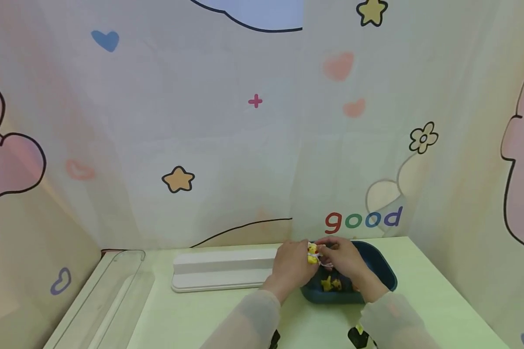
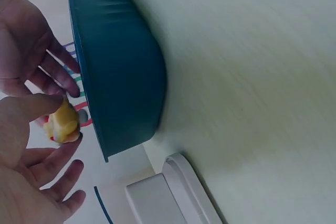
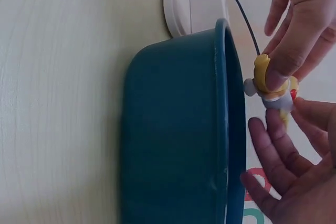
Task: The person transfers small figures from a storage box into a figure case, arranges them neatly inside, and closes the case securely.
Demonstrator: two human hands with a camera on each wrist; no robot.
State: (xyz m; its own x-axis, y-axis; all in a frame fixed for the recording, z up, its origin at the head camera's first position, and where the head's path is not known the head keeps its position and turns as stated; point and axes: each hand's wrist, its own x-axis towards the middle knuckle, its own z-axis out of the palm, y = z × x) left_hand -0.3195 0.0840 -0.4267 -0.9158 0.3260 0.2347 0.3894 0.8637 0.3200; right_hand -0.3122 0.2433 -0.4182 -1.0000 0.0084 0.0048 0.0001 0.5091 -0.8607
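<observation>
Both hands meet over the left part of a dark teal basin (image 1: 382,261). My left hand (image 1: 292,261) pinches a small yellow toy figurine (image 1: 312,253) between thumb and fingers. Red spots and a grey-white part show on the figurine (image 3: 275,87) in the right wrist view. From the other side my right hand (image 1: 342,257) has its thumb and a fingertip at the figurine's grey-white end, the other fingers spread loosely. A thin white loop hangs by the right fingers in the head view. Inside the basin lie several small yellow pieces (image 1: 331,283).
Left of the basin lies a long white plastic piece (image 1: 222,269) with a raised ridge. A clear, long case (image 1: 113,295) stands at the table's left edge. Dark items with yellow (image 1: 358,337) sit at the front near the right sleeve. A printed curtain (image 1: 227,121) hangs behind.
</observation>
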